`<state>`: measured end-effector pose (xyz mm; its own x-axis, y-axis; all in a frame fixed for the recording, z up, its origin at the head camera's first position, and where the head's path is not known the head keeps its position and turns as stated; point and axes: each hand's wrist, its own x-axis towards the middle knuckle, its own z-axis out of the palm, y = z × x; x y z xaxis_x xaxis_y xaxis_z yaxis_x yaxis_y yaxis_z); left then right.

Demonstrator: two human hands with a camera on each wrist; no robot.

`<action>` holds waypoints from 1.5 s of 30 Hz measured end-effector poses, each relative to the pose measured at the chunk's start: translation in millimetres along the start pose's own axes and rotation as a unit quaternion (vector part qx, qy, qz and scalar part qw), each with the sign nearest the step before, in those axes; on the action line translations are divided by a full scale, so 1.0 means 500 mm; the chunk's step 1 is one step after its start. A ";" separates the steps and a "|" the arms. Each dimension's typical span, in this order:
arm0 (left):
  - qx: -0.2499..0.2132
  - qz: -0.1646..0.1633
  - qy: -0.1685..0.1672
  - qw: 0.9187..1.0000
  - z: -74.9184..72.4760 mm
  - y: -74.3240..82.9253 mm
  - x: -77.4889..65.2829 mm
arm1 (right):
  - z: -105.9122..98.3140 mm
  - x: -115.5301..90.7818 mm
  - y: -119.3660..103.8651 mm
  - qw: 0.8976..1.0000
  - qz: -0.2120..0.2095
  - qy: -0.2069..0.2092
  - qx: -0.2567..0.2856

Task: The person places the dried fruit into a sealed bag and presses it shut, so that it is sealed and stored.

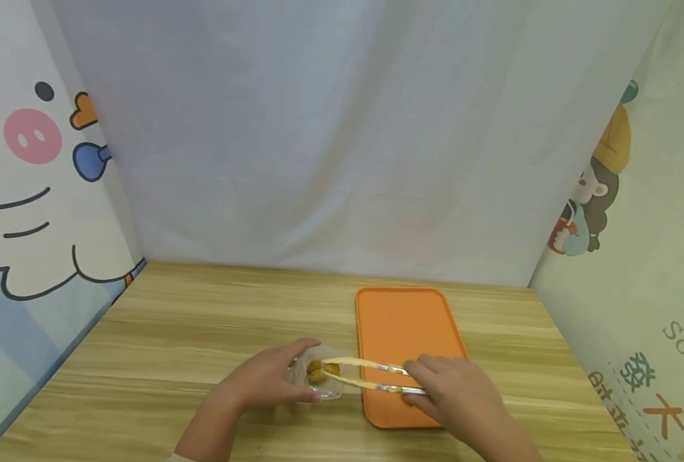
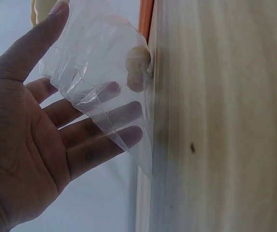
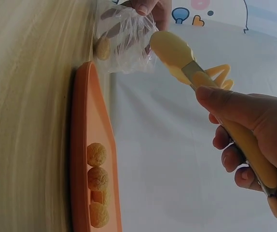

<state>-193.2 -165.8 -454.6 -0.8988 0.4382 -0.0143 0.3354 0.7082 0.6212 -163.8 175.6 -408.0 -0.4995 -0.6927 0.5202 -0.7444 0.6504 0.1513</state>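
A clear plastic bag stands on the table with several brown, round, puff-like balls at its bottom. My left hand holds the bag from the left, thumb at its near side. In the left wrist view, the hand's fingers spread behind the film of the bag. My right hand grips a pair of tongs with cream-yellow tips and metal arms. The tips point left, parted, over the bag's mouth and overlap the balls in the head view.
An orange tray lies to the right of the bag, partly under the right hand and tongs. Several similar balls rest on it in the right wrist view. A pale curtain hangs behind the wooden table; printed cloths flank both sides.
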 end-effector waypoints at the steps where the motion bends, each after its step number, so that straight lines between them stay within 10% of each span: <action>1: -0.001 0.000 0.000 1.000 0.000 0.000 0.000 | 0.000 0.000 -0.001 1.000 0.000 -0.003 0.000; 31: 0.007 -0.004 -0.007 1.000 0.002 0.003 -0.003 | 0.001 0.002 -0.011 1.000 0.018 0.004 0.010; 45: 0.003 -0.003 -0.016 1.000 -0.004 0.007 -0.005 | -0.030 -0.007 0.007 0.991 0.117 -0.062 0.036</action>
<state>-190.4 -165.5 -451.1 -0.8913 0.4515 -0.0423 0.3324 0.7140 0.6161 -157.9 185.1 -396.5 -0.7096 -0.5610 0.4264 -0.6288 0.7772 -0.0240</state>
